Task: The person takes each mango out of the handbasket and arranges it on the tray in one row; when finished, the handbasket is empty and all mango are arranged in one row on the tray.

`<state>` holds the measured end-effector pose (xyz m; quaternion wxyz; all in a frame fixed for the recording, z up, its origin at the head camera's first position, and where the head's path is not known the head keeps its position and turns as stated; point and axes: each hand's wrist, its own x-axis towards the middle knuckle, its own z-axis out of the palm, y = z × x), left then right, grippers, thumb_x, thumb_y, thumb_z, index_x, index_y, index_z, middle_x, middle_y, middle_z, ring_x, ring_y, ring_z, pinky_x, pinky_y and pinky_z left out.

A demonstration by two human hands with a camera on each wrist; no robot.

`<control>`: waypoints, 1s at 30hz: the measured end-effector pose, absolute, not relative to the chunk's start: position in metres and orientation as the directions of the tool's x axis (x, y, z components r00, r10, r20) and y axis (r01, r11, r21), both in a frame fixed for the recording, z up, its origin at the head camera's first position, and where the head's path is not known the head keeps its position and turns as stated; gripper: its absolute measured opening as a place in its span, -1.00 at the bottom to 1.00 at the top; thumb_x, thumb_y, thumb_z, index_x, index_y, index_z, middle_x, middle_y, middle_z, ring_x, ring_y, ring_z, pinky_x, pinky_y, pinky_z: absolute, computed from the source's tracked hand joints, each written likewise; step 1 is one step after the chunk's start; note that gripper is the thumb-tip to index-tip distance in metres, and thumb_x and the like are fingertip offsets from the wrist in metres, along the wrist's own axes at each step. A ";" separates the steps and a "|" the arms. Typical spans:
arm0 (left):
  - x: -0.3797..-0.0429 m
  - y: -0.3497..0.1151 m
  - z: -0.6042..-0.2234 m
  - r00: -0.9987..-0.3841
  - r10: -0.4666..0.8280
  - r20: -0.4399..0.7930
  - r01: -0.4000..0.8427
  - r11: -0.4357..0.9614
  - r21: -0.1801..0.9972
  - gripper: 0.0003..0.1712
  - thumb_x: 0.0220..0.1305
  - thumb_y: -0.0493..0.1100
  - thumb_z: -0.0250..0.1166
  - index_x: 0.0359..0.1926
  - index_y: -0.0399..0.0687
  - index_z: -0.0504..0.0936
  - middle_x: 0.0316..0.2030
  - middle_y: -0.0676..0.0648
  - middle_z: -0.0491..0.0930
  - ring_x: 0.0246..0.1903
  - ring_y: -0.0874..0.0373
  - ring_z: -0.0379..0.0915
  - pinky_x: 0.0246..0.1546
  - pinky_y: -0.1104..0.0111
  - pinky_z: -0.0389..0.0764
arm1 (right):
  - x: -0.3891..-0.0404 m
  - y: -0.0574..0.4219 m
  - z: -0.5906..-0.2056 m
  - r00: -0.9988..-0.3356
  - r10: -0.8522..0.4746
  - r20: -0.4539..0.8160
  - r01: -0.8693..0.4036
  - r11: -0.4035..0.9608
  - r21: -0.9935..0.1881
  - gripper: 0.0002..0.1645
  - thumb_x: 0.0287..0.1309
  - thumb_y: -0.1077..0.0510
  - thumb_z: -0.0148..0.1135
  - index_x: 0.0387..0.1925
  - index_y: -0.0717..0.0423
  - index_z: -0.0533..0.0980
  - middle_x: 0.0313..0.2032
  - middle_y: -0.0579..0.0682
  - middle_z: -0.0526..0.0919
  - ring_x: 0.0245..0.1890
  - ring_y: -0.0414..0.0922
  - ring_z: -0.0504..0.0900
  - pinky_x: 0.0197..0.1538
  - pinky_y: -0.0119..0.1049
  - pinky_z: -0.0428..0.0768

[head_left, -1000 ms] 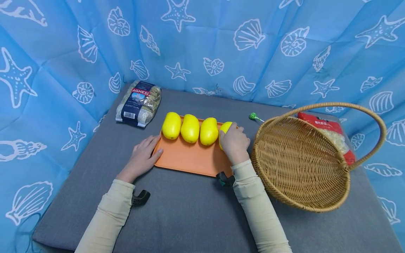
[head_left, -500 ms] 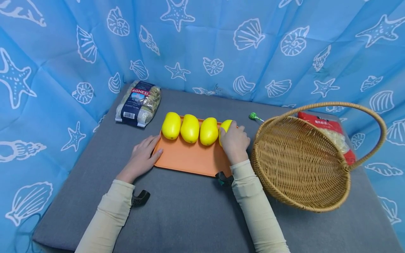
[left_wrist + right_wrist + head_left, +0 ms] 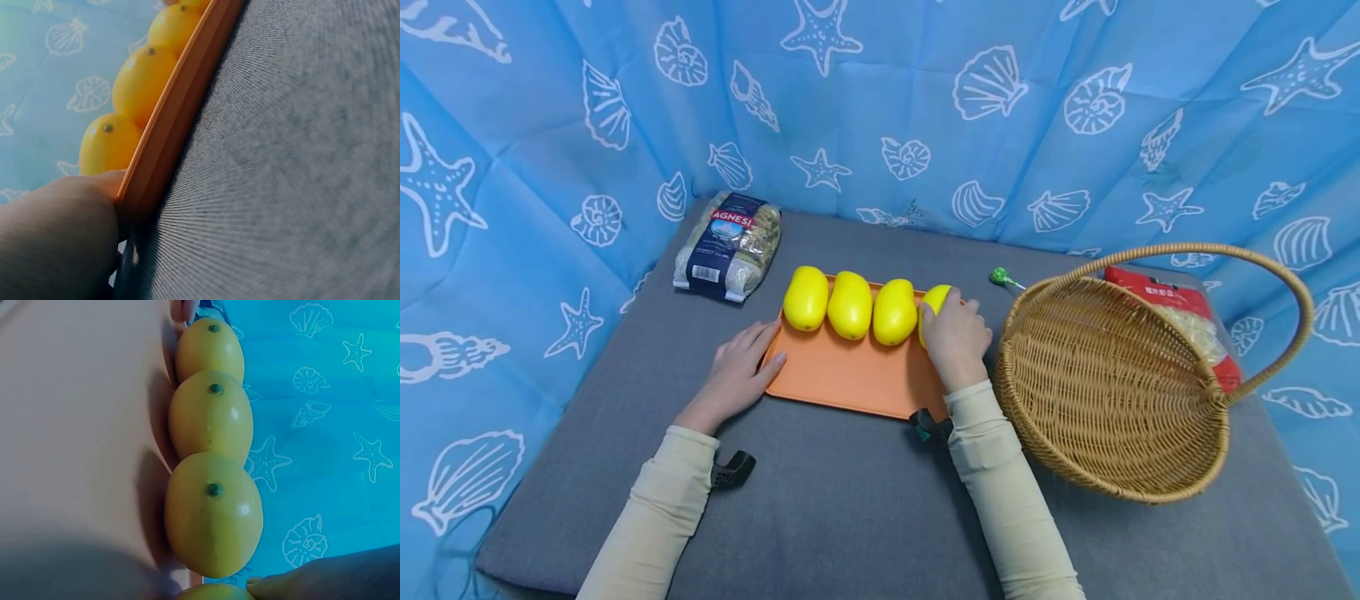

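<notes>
In the head view, several yellow mangoes (image 3: pixel 850 305) stand in a row along the far side of an orange tray (image 3: pixel 842 375). My right hand (image 3: pixel 957 337) grips the rightmost mango (image 3: pixel 936 297) and covers much of it; the mango sits at the tray's far right corner. My left hand (image 3: pixel 737 375) holds the tray's left edge, thumb over the rim. The left wrist view has that hand (image 3: pixel 59 225) against the tray's side wall (image 3: pixel 169 125). In the right wrist view, the nearest whole mango (image 3: pixel 214 515) shows a green stem end.
A wicker basket (image 3: pixel 1112 392) with a tall handle stands right of the tray. Behind it lies a red-and-clear packet (image 3: pixel 1180 312). A green lollipop (image 3: pixel 1000 276) lies beyond the tray, and an Agnesi pasta bag (image 3: pixel 730 246) at the back left. A blue curtain (image 3: pixel 865 108) surrounds the table.
The right hand and its mango have shifted very slightly toward the tray's far edge since a second ago. The left hand and the tray have stayed put.
</notes>
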<state>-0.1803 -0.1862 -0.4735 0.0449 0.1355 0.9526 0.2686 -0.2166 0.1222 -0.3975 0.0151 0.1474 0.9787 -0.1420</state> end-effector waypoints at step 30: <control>-0.180 -0.191 -0.475 -0.964 0.266 -0.013 0.218 0.816 0.535 -0.26 0.43 0.20 -0.05 0.49 0.03 0.05 0.43 -0.18 0.10 0.42 -0.17 -0.09 0.30 -0.13 -0.07 | -0.215 0.118 -0.403 -0.958 0.279 -0.059 0.283 0.906 -0.315 -0.21 0.36 -0.28 -0.11 0.38 0.16 0.15 0.12 0.36 0.37 0.07 0.29 0.41 0.10 0.25 0.35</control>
